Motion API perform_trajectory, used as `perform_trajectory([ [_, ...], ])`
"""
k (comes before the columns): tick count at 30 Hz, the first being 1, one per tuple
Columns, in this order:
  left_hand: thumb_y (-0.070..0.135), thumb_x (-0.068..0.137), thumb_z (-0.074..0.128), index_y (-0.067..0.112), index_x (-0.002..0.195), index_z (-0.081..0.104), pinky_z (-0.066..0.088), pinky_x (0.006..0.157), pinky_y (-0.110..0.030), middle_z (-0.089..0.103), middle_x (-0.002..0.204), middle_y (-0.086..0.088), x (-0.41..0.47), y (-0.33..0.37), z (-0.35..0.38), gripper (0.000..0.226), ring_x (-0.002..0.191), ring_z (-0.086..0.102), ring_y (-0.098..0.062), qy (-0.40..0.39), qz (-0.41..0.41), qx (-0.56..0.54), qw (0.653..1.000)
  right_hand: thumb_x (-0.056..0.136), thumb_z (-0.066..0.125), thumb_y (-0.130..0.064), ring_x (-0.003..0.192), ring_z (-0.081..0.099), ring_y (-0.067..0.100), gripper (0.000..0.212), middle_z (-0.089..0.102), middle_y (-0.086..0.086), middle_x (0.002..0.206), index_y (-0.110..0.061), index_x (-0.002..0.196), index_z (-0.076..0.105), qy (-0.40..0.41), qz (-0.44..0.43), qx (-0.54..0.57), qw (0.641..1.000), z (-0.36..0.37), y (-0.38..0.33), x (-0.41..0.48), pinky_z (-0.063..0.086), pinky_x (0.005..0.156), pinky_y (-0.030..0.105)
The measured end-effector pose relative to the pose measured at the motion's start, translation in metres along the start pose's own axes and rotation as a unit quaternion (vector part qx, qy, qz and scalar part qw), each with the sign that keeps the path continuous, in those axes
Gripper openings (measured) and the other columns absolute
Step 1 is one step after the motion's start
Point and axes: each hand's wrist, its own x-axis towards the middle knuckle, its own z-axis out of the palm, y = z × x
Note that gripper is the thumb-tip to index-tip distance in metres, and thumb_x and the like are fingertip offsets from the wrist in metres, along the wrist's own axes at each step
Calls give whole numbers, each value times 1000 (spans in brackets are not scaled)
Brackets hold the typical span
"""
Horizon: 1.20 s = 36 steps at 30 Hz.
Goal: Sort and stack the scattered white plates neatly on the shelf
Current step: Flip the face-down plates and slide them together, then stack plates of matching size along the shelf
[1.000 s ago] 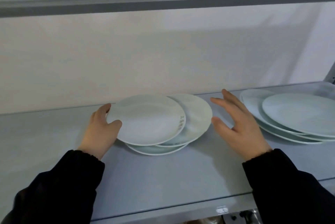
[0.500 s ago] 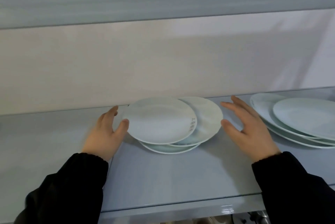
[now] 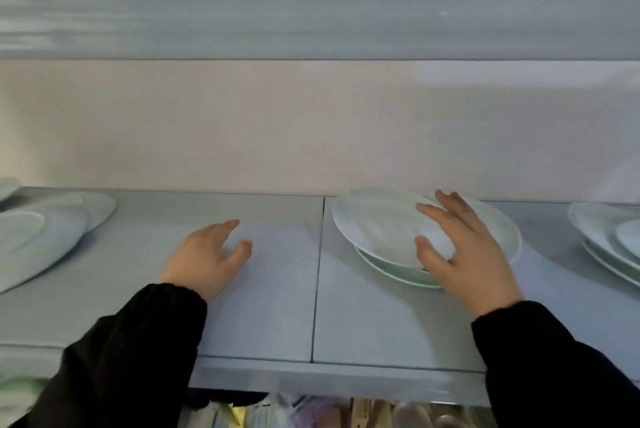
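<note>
While splayed, right hand (image 3: 464, 254) on plates (image 3: 377, 223)

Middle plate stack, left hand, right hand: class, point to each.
middle plate stack (image 3: 374, 223), head view, top plate's face
left hand (image 3: 207, 258), head view, back of hand
right hand (image 3: 474, 254), head view, back of hand

before us we log a pale grey-blue shelf board (image 3: 263, 306), smooth, with a thin dark seam (image 3: 318, 275) running front to back near its middle. behind it we note a plain off-white back wall (image 3: 311, 129), evenly lit, with a brighter patch toward the upper right. above we record the blurred grey underside of an upper shelf (image 3: 311, 1). below the front edge we see dim, blurred clutter (image 3: 311, 410) we cannot identify.
</note>
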Motion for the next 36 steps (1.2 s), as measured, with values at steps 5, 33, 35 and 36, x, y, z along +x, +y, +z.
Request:
perform_trajectory([
  [5, 70, 76, 35, 27, 140, 48, 36, 109, -37, 50, 143, 2, -8, -50, -27, 78, 132, 43, -17, 9, -14, -2, 1000, 82, 45, -52, 145, 23, 4, 57, 38, -9, 152, -32, 134, 55, -34, -35, 6, 999, 49, -60, 2, 24, 109, 22],
  [33, 42, 89, 47, 24, 134, 52, 32, 107, -25, 54, 136, 8, -24, -144, -77, 49, 128, 43, -8, 131, -108, -63, 983, 76, 38, -64, 143, 24, 2, 72, 35, -7, 154, -34, 141, 46, -313, -172, 163, 920, 306, -261, 55, 23, 115, 23],
  [35, 41, 88, 48, 24, 133, 54, 34, 106, -27, 55, 134, 8, -24, -141, -76, 48, 127, 45, -9, 149, -116, -60, 980, 76, 39, -64, 143, 24, 1, 72, 36, -8, 153, -35, 141, 46, -318, -178, 176, 914, 310, -257, 58, 23, 115, 23],
  [36, 37, 90, 51, 24, 133, 54, 34, 105, -27, 55, 133, 8, -24, -140, -75, 45, 126, 45, -9, 160, -117, -61, 978, 75, 38, -65, 143, 24, 1, 72, 37, -8, 153, -35, 141, 46, -318, -179, 181, 913, 311, -255, 59, 23, 115, 23],
])
